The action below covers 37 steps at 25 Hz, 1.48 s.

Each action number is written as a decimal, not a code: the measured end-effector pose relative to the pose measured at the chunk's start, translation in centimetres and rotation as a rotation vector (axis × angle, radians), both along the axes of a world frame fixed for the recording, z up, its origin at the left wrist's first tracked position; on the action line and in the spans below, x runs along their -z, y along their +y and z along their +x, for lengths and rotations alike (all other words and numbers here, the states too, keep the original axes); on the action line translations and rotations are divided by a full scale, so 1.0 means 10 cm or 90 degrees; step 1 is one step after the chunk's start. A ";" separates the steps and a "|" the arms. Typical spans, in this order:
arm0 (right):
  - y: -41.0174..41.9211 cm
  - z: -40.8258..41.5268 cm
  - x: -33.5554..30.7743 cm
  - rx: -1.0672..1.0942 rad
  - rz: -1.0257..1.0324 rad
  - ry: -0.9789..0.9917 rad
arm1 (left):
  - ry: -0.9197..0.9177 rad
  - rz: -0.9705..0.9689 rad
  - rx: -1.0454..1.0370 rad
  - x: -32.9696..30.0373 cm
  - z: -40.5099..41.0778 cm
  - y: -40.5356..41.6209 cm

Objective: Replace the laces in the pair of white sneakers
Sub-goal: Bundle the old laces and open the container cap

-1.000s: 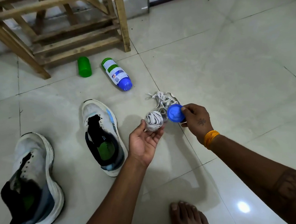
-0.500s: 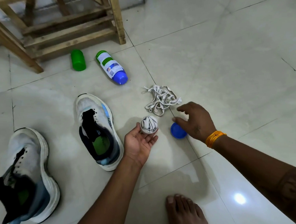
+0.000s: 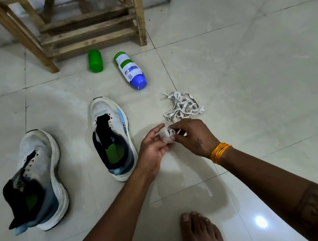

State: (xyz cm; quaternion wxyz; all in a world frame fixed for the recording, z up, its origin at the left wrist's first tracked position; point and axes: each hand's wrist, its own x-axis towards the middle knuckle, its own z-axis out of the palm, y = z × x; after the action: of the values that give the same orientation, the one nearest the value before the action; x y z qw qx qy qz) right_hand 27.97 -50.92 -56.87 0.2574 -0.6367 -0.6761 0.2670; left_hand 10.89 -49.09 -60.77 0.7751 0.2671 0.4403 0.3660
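old laces (image 3: 181, 106) out, beyond hands | left hand (image 3: 152, 151), right hand (image 3: 195, 138) both pinch new lace bundle (image 3: 166, 134) | both sneakers (image 3: 110, 137) unlaced, threading not begun

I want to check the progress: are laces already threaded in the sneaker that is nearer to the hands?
No, the sneaker shows bare eyelets, while the loose laces lie apart on the floor.

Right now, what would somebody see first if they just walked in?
Probably the two hands in the middle: the left hand and right hand both hold a small bundle of white lace. Just behind them a loose tangle of laces lies on the floor. To the left sit two sneakers with no laces.
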 end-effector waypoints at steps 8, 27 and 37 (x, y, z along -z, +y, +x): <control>0.11 -0.01 -0.01 0.017 -0.050 -0.038 | 0.363 0.350 0.062 0.16 0.02 -0.10; 0.56 -0.12 -0.19 0.222 -0.097 0.376 | 0.798 0.406 0.002 0.31 -0.08 -0.24; 0.74 -0.49 0.35 0.082 -0.118 0.066 | 0.811 0.459 0.052 0.33 -0.17 -0.26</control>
State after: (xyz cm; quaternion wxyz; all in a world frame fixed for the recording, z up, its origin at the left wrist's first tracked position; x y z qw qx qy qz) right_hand 23.11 -43.50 -60.38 0.2486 -0.6851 -0.5919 0.3442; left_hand 9.21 -51.66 -64.12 0.2457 0.6829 0.6474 0.2327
